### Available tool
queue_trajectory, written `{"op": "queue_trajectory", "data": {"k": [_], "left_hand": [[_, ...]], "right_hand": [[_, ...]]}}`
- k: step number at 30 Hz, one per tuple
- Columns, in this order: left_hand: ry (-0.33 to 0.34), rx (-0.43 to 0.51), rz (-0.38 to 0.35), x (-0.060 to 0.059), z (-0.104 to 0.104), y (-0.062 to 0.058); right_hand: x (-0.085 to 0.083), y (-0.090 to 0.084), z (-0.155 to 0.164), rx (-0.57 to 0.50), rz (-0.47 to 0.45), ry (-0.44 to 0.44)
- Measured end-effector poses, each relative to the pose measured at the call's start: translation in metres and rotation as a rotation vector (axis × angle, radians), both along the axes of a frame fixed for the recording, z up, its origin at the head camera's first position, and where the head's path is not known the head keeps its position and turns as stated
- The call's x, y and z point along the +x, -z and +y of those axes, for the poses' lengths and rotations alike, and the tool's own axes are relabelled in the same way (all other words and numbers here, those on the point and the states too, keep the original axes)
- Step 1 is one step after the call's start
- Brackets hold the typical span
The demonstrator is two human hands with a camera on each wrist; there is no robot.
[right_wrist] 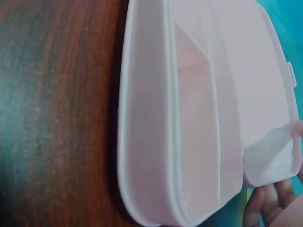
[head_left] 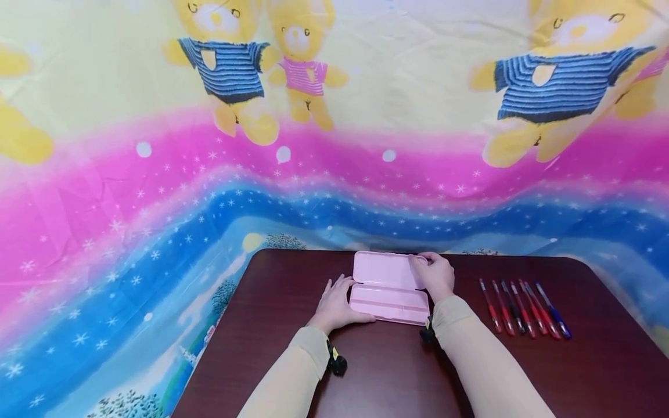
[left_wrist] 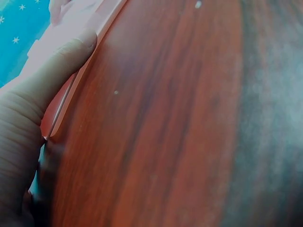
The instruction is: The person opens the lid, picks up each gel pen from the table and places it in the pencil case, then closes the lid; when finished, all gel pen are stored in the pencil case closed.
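Observation:
A pink pencil case [head_left: 389, 312] lies on the table with its lid [head_left: 384, 268] raised back. Its divided inside, seen close in the right wrist view, holds nothing. My left hand [head_left: 334, 305] grips the base at its left end, the thumb [left_wrist: 71, 59] along the front edge and the fingers round the side. At the lid's right edge, my right hand [head_left: 438, 277] holds the lid between thumb and fingers [right_wrist: 271, 203]. Several capped pens [head_left: 528, 313] with red, black and blue parts lie side by side to the right, apart from both hands.
The dark wooden table [head_left: 261, 348] has rounded far corners. Behind and to the left of it hangs a cloth [head_left: 334, 191] printed with bears and snowflakes. A small black object [head_left: 337, 363] with a yellow mark sits at the left cuff.

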State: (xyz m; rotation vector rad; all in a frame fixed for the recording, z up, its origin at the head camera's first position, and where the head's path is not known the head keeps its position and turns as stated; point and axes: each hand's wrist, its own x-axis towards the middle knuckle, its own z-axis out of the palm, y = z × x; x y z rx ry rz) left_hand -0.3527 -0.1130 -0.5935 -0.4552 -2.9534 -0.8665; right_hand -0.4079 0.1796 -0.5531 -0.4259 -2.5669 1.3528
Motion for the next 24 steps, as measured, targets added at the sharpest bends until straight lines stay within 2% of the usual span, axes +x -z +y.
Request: {"op": "queue_trajectory", "data": {"k": [5, 10, 16, 20, 24], "left_hand": [[-0.008, 0.003, 0.007, 0.003, -0.005, 0.001], [0.010, 0.015, 0.017, 0.002, -0.005, 0.000], [0.013, 0.021, 0.021, 0.000, -0.002, -0.002], [0.011, 0.012, 0.018, 0.000, 0.000, -0.003], [0.016, 0.020, 0.012, 0.001, 0.002, -0.001]], "right_hand": [[-0.001, 0.003, -0.006, 0.017, -0.156, -0.044], [-0.001, 0.005, -0.007, 0.044, -0.200, -0.079], [0.002, 0.001, -0.003, 0.082, -0.178, -0.160], [0.011, -0.013, 0.012, 0.132, -0.088, -0.170], [0.025, -0.030, 0.045, 0.203, 0.010, -0.136]]}}
